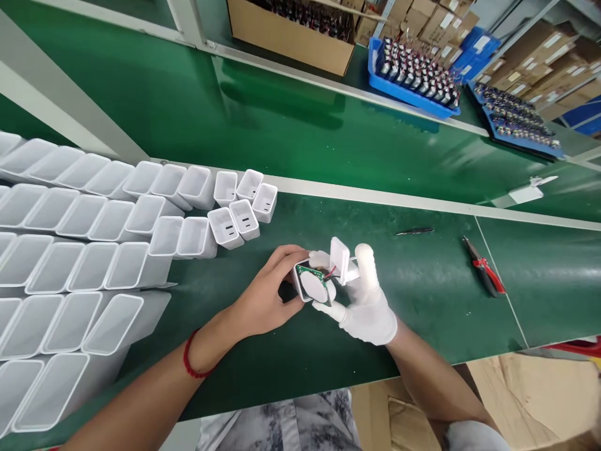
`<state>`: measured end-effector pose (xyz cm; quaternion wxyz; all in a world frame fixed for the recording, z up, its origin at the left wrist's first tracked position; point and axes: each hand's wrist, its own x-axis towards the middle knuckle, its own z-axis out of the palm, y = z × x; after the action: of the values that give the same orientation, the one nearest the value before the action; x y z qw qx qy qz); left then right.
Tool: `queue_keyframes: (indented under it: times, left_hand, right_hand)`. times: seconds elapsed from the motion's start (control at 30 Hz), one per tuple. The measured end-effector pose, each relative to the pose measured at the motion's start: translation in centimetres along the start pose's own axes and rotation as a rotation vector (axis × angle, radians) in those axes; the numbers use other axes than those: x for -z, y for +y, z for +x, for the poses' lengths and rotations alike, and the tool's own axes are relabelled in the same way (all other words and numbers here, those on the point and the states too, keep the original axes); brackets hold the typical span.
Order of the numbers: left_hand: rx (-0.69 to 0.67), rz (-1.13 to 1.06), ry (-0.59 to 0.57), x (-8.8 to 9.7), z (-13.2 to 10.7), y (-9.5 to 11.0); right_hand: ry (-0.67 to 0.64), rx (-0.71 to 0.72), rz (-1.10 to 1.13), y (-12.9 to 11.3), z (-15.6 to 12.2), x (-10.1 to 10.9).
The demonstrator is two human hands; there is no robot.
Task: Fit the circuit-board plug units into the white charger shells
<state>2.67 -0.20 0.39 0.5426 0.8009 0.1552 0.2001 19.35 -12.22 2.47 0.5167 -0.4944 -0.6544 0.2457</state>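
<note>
My bare left hand [267, 291], with a red cord on its wrist, grips a white charger shell [305, 285] from the left. Inside the shell's open end shows a green circuit board with a white round pad. My white-gloved right hand [366, 300] pinches a white plug cap [340, 260] that hangs on red and black wires just above the shell. Both hands meet over the green mat [422, 300] near its front edge.
Rows of empty white shells [84, 250] fill the left side. Tweezers [416, 231] and red-handled cutters [486, 270] lie to the right. Blue trays of parts [413, 72] and a cardboard box [291, 31] stand at the back.
</note>
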Motion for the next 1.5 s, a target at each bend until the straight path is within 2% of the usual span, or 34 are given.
queue_keyframes:
  times: [0.2,0.77,1.27,1.5]
  left_hand:
    - [-0.015,0.032,0.003,0.0,-0.1,-0.1]
    - [0.026,0.086,-0.014,0.0,-0.1,-0.2]
    - [-0.012,0.038,-0.017,0.0,-0.2,0.0]
    - [-0.017,0.029,-0.029,0.2,-0.2,0.1]
  right_hand:
    - [-0.043,0.031,-0.066,-0.7,0.5,0.3]
    - [-0.077,-0.019,-0.236,-0.9,0.8,0.2]
    - [-0.067,-0.021,-0.173,-1.1,0.6,0.1]
    - [-0.046,0.003,-0.330,-1.2,0.4,-0.1]
